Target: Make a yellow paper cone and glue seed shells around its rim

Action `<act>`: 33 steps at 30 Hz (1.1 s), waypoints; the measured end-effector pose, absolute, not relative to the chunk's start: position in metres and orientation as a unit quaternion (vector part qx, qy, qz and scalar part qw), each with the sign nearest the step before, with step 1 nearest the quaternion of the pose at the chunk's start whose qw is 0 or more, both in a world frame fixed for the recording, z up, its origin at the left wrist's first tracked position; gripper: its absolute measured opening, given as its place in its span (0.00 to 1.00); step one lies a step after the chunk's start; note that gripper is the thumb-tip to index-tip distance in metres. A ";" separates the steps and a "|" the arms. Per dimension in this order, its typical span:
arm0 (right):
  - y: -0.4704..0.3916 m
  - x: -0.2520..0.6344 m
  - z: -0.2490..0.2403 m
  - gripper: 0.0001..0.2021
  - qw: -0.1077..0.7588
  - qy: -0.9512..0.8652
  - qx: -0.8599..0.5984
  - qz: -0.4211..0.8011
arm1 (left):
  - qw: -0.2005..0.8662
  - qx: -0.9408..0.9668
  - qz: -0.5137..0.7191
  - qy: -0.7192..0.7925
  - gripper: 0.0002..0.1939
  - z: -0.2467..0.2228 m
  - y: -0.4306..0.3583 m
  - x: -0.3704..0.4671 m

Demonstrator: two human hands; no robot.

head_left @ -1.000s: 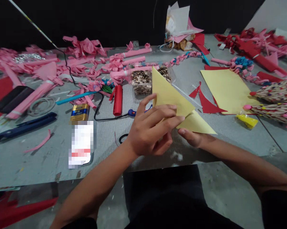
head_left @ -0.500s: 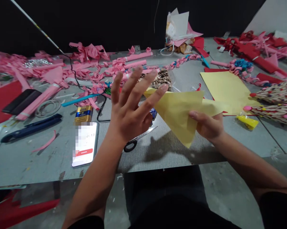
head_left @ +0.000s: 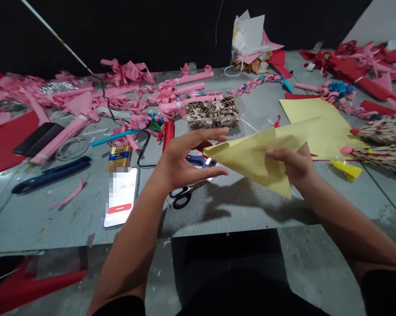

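Clearly, one long grey tabletop [head_left: 69,224] carried everything, strewn with pink paper scraps [head_left: 125,72] too tangled to count. One flat yellow sheet [head_left: 336,140] showed near the right side, over red paper [head_left: 288,95]. Before it, in the air above the near edge, was one folded yellow paper [head_left: 257,160]. Two studded cones [head_left: 385,127] lay side by side at the right; to the left were one navy tool [head_left: 51,174], one phone [head_left: 122,199] and one gold box [head_left: 119,157]. Two heaps of flakes [head_left: 199,115] sat beyond the hands, and one pair of scissors [head_left: 185,194] lay below the left wrist.

The right hand [head_left: 295,166] was closed on the folded paper, thumb pressed to its near face. The left hand [head_left: 180,162] stood wide open, thumb and fingers well apart around the paper's left point; whether it touched could not be told.

The right fingers were hidden behind the paper, the left hand partly covered a blue item [head_left: 209,162], and the cones ran out of view.
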State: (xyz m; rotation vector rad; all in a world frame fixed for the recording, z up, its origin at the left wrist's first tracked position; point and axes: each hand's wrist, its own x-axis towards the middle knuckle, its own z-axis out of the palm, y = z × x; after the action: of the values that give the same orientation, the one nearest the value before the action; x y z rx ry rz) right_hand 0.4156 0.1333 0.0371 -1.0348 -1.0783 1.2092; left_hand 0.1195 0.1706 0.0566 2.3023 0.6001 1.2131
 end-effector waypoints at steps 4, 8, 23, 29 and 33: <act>0.138 0.417 0.037 0.12 0.579 -0.457 -0.434 0.517 | 0.310 0.783 0.470 0.265 0.14 0.054 0.173 0.123; 0.135 0.417 0.034 0.09 0.585 -0.450 -0.429 0.520 | 0.308 0.776 0.478 0.272 0.10 0.051 0.172 0.131; 0.139 0.408 0.047 0.17 0.596 -0.442 -0.476 0.472 | 0.207 0.849 0.435 0.218 0.20 0.058 0.171 0.126; 0.146 0.412 0.048 0.17 0.589 -0.431 -0.491 0.475 | 0.189 0.849 0.439 0.228 0.15 0.059 0.173 0.121; 0.148 0.412 0.048 0.16 0.565 -0.421 -0.517 0.486 | 0.189 0.849 0.434 0.233 0.13 0.058 0.173 0.122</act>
State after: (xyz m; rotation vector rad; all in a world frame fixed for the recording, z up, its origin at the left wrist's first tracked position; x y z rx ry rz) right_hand 0.4123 0.1478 0.0475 -1.2160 -0.9898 1.1420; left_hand 0.1217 0.1732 0.0575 2.3871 0.6562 1.2215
